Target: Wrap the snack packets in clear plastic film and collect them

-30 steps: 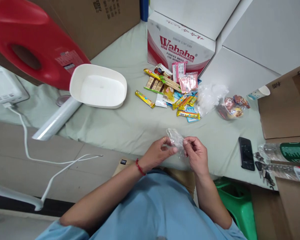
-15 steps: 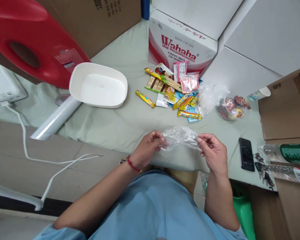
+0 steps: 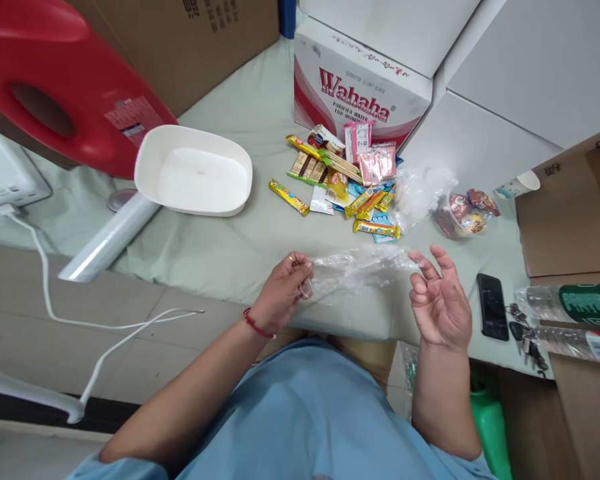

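Note:
My left hand (image 3: 284, 290) pinches one end of a clear plastic bag (image 3: 355, 270), which is stretched out flat above the table's near edge. My right hand (image 3: 440, 300) is at the bag's other end with its palm up and fingers spread apart; the fingertips are at or just past the bag's edge and do not grip it. Beyond the bag lies a pile of small snack packets (image 3: 343, 180) in yellow, pink and brown wrappers.
A white oval tray (image 3: 150, 167) sits at the left beside a roll of clear film (image 3: 107, 237) and a red plastic object (image 3: 55, 80). A Wahaha carton (image 3: 360, 93) stands behind the snacks. A black phone (image 3: 491, 307), keys (image 3: 525, 337) and bottles (image 3: 575, 303) lie at the right.
The crumpled bag was pulled out wide between both hands. My right hand has let go and opened, moving right, while my left hand moved left, still pinching.

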`<move>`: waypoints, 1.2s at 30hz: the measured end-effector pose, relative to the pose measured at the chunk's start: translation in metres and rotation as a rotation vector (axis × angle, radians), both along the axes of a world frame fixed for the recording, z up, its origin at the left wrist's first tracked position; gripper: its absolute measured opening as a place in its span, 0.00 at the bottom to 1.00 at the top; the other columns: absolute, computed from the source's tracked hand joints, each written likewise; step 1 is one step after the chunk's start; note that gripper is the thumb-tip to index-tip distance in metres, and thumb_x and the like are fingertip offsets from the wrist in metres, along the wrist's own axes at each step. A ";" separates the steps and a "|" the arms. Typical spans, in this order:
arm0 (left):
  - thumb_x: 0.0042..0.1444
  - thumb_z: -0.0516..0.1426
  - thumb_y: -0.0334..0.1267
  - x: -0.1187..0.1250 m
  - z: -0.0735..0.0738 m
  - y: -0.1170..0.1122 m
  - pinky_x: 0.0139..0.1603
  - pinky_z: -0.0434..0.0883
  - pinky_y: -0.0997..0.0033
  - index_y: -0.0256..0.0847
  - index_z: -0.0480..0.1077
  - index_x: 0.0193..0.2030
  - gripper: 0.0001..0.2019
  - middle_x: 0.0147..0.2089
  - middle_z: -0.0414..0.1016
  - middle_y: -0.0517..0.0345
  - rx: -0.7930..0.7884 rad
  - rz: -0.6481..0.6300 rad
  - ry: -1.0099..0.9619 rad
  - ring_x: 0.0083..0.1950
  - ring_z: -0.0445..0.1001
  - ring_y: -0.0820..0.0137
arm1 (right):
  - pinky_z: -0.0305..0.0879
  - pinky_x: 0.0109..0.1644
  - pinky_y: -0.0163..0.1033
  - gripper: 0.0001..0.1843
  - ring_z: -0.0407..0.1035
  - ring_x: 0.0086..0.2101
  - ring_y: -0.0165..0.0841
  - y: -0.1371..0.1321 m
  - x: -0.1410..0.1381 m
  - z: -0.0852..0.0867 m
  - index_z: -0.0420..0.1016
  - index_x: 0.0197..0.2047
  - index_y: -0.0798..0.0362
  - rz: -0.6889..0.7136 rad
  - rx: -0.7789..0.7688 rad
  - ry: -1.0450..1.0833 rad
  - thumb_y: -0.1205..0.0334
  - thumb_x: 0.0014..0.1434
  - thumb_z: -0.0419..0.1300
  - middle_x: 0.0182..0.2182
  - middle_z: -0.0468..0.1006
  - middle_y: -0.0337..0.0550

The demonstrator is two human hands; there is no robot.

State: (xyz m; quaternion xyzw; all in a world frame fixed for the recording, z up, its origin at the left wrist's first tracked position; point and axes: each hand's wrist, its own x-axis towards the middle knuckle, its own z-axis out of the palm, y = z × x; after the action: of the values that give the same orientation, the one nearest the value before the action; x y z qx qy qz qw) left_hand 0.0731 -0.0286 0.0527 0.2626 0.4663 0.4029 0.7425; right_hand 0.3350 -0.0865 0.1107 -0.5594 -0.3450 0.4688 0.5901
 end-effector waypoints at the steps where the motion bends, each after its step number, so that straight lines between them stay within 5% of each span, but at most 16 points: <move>1: 0.46 0.71 0.51 -0.001 -0.001 0.001 0.22 0.59 0.79 0.44 0.61 0.36 0.25 0.24 0.61 0.74 -0.031 0.009 -0.021 0.20 0.56 0.83 | 0.60 0.21 0.31 0.27 0.65 0.26 0.25 0.001 0.001 -0.003 0.73 0.59 0.39 0.004 0.017 -0.013 0.43 0.58 0.67 0.55 0.79 0.47; 5: 0.45 0.70 0.51 0.000 -0.010 -0.001 0.22 0.57 0.78 0.44 0.62 0.36 0.24 0.24 0.59 0.74 -0.105 0.023 0.022 0.20 0.54 0.82 | 0.59 0.21 0.30 0.22 0.65 0.23 0.24 0.013 -0.004 -0.037 0.79 0.47 0.49 -0.058 -0.134 -0.116 0.49 0.52 0.73 0.45 0.82 0.46; 7: 0.46 0.69 0.52 0.001 -0.013 -0.003 0.22 0.58 0.77 0.43 0.65 0.38 0.22 0.25 0.61 0.72 -0.095 0.009 0.093 0.21 0.56 0.81 | 0.58 0.21 0.31 0.22 0.64 0.22 0.25 0.019 -0.010 -0.057 0.79 0.39 0.53 0.004 -0.256 -0.172 0.48 0.47 0.75 0.33 0.80 0.42; 10: 0.47 0.66 0.55 0.001 -0.014 -0.005 0.24 0.59 0.74 0.41 0.69 0.38 0.21 0.27 0.62 0.69 -0.019 -0.003 0.212 0.24 0.58 0.78 | 0.53 0.20 0.31 0.26 0.59 0.20 0.25 0.024 -0.023 -0.073 0.81 0.41 0.54 0.138 -0.336 -0.195 0.43 0.48 0.74 0.25 0.74 0.35; 16: 0.46 0.67 0.48 0.000 -0.013 -0.004 0.38 0.65 0.73 0.42 0.67 0.32 0.16 0.32 0.68 0.65 0.224 0.067 0.401 0.35 0.67 0.74 | 0.57 0.26 0.32 0.21 0.61 0.25 0.26 0.027 -0.041 -0.065 0.80 0.36 0.52 0.099 -0.145 -0.233 0.43 0.52 0.73 0.28 0.76 0.37; 20: 0.46 0.64 0.43 0.005 -0.018 -0.001 0.32 0.66 0.74 0.44 0.62 0.35 0.15 0.33 0.67 0.66 0.158 0.177 0.302 0.30 0.67 0.76 | 0.65 0.33 0.35 0.17 0.68 0.29 0.30 0.024 -0.043 -0.059 0.80 0.39 0.51 0.025 -0.051 -0.360 0.46 0.59 0.68 0.31 0.78 0.39; 25: 0.50 0.63 0.41 0.014 -0.013 -0.005 0.25 0.64 0.76 0.45 0.63 0.47 0.19 0.37 0.68 0.67 0.108 0.191 0.263 0.23 0.66 0.80 | 0.68 0.39 0.37 0.16 0.69 0.31 0.31 0.010 -0.059 -0.054 0.82 0.55 0.50 -0.004 0.154 -0.830 0.58 0.68 0.58 0.35 0.78 0.42; 30: 0.56 0.63 0.44 0.020 -0.001 -0.013 0.22 0.64 0.75 0.47 0.64 0.62 0.27 0.37 0.69 0.66 0.245 -0.012 0.272 0.21 0.64 0.80 | 0.65 0.35 0.36 0.23 0.68 0.30 0.33 0.006 -0.086 -0.056 0.79 0.62 0.50 0.129 0.158 -1.237 0.66 0.69 0.52 0.33 0.75 0.43; 36: 0.56 0.63 0.47 0.001 -0.014 0.001 0.23 0.59 0.77 0.41 0.67 0.50 0.19 0.29 0.68 0.67 0.165 0.090 0.312 0.23 0.61 0.77 | 0.69 0.49 0.43 0.14 0.71 0.41 0.38 0.016 -0.055 -0.048 0.84 0.50 0.47 0.131 0.182 -0.902 0.57 0.71 0.58 0.36 0.78 0.44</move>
State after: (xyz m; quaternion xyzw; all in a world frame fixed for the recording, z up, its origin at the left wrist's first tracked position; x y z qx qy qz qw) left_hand 0.0743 -0.0272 0.0392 0.3605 0.5525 0.4272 0.6183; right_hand 0.2796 -0.0708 0.0625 -0.6305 -0.6417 0.1828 0.3967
